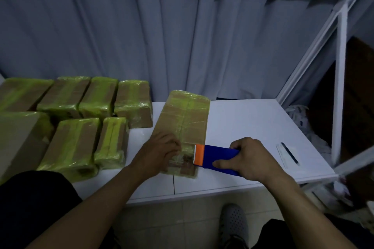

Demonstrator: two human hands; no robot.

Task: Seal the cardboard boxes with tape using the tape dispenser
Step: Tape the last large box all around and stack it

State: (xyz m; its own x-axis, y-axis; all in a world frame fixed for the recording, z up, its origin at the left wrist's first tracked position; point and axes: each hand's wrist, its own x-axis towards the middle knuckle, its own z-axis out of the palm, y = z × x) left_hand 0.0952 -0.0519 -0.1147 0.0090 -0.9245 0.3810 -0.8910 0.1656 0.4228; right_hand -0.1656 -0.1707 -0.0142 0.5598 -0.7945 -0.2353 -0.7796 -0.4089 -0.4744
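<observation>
Boxes, taped (70, 107): seven or so, frame left, done. Centre box (185, 123) in progress; left hand (159, 153) presses it flat, right hand (249, 159) grips tape dispenser (214, 156).

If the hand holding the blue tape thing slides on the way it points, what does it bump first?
Probably the cardboard box: the right hand points the tape dispenser leftward, its orange end already at the box's near end. The left hand rests just beyond.
</observation>
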